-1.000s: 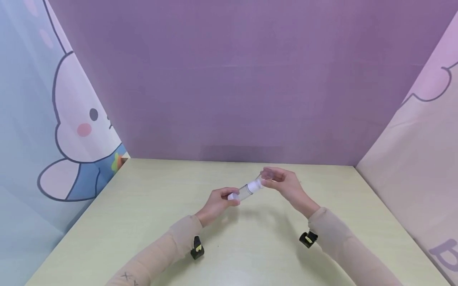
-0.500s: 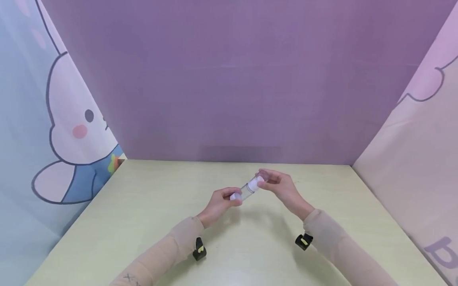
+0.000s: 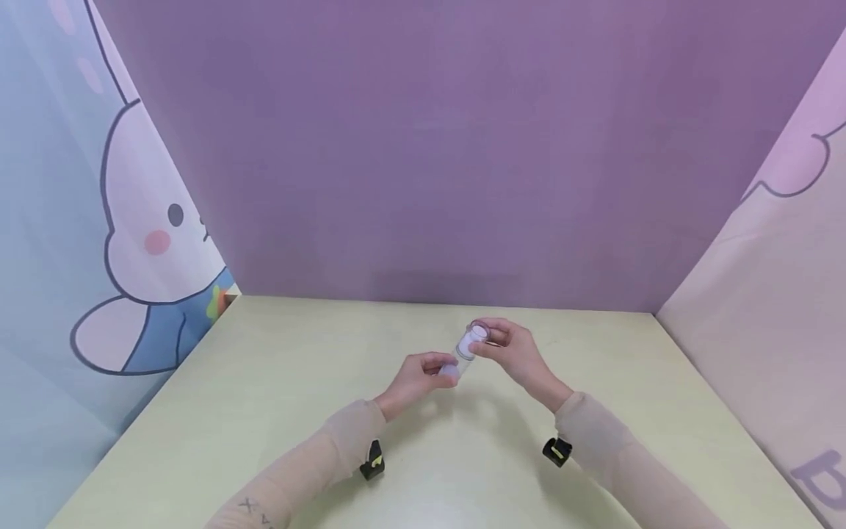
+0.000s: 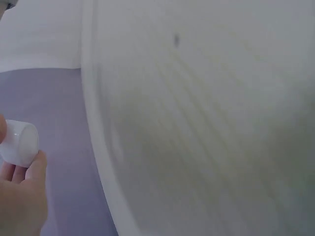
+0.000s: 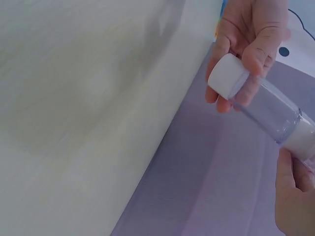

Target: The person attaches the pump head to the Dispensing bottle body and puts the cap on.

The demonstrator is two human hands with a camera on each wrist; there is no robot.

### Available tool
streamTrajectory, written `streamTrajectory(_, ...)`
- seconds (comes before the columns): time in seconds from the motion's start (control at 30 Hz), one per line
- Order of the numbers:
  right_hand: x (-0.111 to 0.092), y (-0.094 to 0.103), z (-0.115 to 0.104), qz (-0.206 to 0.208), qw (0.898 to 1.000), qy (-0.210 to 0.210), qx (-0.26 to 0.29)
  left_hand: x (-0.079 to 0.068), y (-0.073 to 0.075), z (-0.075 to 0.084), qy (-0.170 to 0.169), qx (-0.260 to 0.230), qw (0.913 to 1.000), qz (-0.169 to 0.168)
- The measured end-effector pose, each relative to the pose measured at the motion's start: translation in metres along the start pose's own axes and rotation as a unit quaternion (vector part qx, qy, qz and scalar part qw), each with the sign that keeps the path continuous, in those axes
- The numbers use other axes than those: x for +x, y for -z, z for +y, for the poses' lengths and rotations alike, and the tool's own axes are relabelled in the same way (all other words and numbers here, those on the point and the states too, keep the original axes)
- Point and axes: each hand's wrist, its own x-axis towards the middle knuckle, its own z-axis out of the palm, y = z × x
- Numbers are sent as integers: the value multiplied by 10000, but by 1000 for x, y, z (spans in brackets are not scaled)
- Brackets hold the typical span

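A slim clear bottle [image 5: 275, 110] with a white end piece [image 5: 228, 76] and a white collar [image 5: 300, 140] is held tilted above the table. My left hand [image 3: 416, 378] grips its lower end, thumb and fingers around the white piece, as the right wrist view shows. At the upper end my right hand [image 3: 518, 356] pinches a clear cap [image 3: 487, 328] that surrounds the white top. In the left wrist view only the white end piece [image 4: 20, 143] and part of the left hand [image 4: 22, 196] appear, at the left edge.
A pale table [image 3: 297, 353] lies beneath both hands. Behind it stands a purple panel [image 3: 449, 162]. Cartoon-printed cloths hang at the left [image 3: 158, 242] and the right [image 3: 780, 294]. Black wrist cameras are strapped under both sleeves.
The hands have come closer together, the right moving left and slightly down. The bottle has tipped steeper, and the clear cap now shows round the white top instead of extending out past it.
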Motion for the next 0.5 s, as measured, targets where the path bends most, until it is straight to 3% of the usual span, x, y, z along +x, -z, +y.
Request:
streamTrajectory(0.17, 5, -9, 4, -134, 9996, 232, -12, 6, -1, -11, -178, 421, 9989, -77)
streamTrajectory(0.5, 19, -10, 22, 106, 9998, 135, -89, 25, 5, -21, -319, 495, 9980, -230)
